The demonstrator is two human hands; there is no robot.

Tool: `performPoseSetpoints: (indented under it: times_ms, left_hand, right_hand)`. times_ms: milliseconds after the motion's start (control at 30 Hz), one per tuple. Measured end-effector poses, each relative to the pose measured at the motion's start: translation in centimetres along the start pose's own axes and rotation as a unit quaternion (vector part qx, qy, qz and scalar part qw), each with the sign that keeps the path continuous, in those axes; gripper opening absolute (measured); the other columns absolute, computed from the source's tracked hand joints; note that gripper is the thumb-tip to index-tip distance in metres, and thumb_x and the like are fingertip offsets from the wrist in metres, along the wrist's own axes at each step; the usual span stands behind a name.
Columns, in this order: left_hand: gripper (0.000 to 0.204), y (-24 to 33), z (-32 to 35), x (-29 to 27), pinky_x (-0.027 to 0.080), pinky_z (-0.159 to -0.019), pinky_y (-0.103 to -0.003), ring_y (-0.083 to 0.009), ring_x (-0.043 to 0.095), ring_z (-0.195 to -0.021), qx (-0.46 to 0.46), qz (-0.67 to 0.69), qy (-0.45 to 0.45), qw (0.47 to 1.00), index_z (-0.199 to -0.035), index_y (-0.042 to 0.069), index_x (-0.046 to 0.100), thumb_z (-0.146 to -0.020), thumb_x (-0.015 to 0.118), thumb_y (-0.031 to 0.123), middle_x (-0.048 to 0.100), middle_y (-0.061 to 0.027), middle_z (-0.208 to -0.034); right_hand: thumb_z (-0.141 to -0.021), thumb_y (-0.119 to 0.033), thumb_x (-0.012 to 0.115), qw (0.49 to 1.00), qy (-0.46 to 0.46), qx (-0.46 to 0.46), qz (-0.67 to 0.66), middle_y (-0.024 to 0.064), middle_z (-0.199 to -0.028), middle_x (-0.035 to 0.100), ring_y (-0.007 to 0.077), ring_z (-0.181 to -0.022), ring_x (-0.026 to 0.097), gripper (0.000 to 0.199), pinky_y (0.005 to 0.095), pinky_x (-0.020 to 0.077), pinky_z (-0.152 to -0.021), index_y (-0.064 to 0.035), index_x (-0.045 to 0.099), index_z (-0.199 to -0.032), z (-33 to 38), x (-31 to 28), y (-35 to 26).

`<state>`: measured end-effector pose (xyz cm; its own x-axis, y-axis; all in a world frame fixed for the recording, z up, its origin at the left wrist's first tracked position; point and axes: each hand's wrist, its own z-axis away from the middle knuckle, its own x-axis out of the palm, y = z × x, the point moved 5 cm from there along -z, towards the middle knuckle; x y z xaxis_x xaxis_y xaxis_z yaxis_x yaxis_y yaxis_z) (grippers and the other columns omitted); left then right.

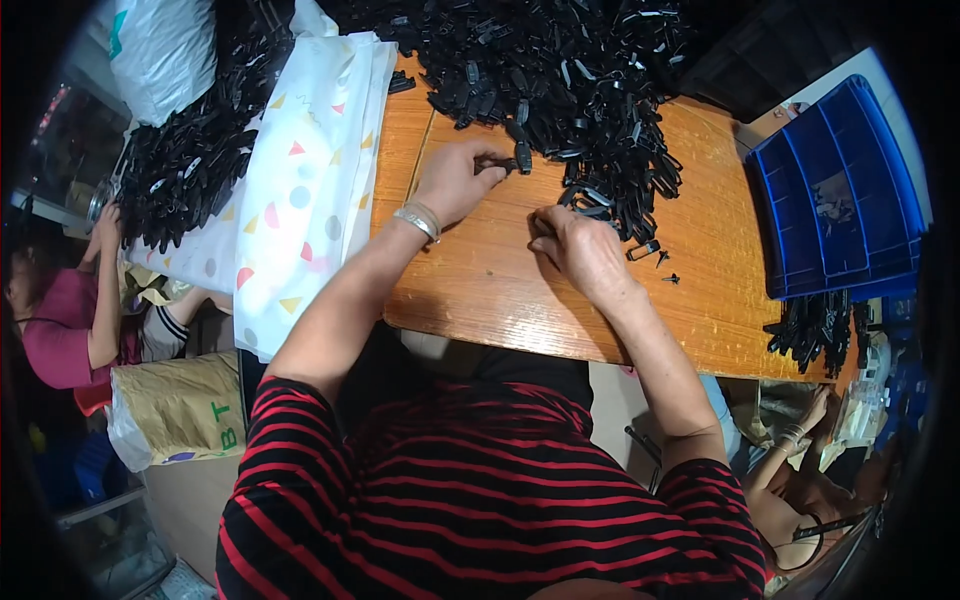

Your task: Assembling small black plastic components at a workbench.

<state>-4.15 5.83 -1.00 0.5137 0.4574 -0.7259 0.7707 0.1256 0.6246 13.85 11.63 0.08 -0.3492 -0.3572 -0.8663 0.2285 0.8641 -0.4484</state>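
A big heap of small black plastic pieces (560, 70) covers the far part of the wooden table (470, 290). At the heap's near edge, my left hand (452, 182) is closed, thumb and fingers pinching a small black plastic piece (507, 165). Another black piece (523, 157) lies just right of those fingertips. My right hand (585, 250) rests low over the tabletop with its fingers curled together; whatever they hold is hidden. Beside it on the right lie a loose black piece (643, 251) and two tiny black parts (672, 279).
White patterned sheeting (310, 180) hangs over the table's left side, with another black heap (185, 180) beyond it. A blue plastic bin (840, 190) stands at right, above a smaller black pile (815, 330). Co-workers sit at left (70, 340) and lower right (790, 490).
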Motion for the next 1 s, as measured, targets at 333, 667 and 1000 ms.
performPoseSetpoints:
  times_ms: [333, 667, 1000]
  left_hand:
    - [0.025, 1.7, 6.2, 1.3, 0.046, -0.063, -0.019, -0.0095, 0.062, -0.076, -0.207, 0.639, 0.017, 0.741, -0.114, 0.002, 0.059, -0.091, 0.064, 0.012, 0.064, -0.0025, -0.091]
    - [0.031, 3.9, 7.1, 0.3, 0.047, -0.063, -0.018, -0.0059, 0.058, -0.074, -0.141, 0.671, 0.009, 0.727, -0.123, 0.002, 0.056, -0.093, 0.061, 0.009, 0.062, -0.0013, -0.095]
    - [0.032, 3.4, 7.7, 0.3, 0.045, -0.062, -0.017, -0.0043, 0.055, -0.071, -0.147, 0.636, -0.003, 0.757, -0.123, 0.003, 0.058, -0.092, 0.062, 0.008, 0.062, 0.0005, -0.090]
  right_hand:
    - [-0.082, -0.011, 0.071, 0.995, 0.039, 0.064, 0.066, 0.0175, -0.083, 0.064, 0.0340, -0.072, 0.064, 0.023, 0.0393, 0.0512, -0.064, 0.0013, 0.063, -0.099, -0.3, -0.7, -0.5]
    - [-0.090, -0.007, 0.066, 0.931, 0.220, 0.049, -0.288, 0.0034, -0.084, 0.058, 0.0068, -0.065, 0.056, 0.015, 0.0206, 0.0443, -0.057, 0.0026, 0.064, -0.101, -0.3, -1.5, -4.5]
    - [-0.085, -0.003, 0.070, 0.942, 0.222, 0.029, -0.250, 0.0048, -0.084, 0.059, 0.0074, -0.062, 0.055, 0.018, 0.0215, 0.0446, -0.056, 0.0017, 0.065, -0.101, 0.2, -1.1, -4.3]
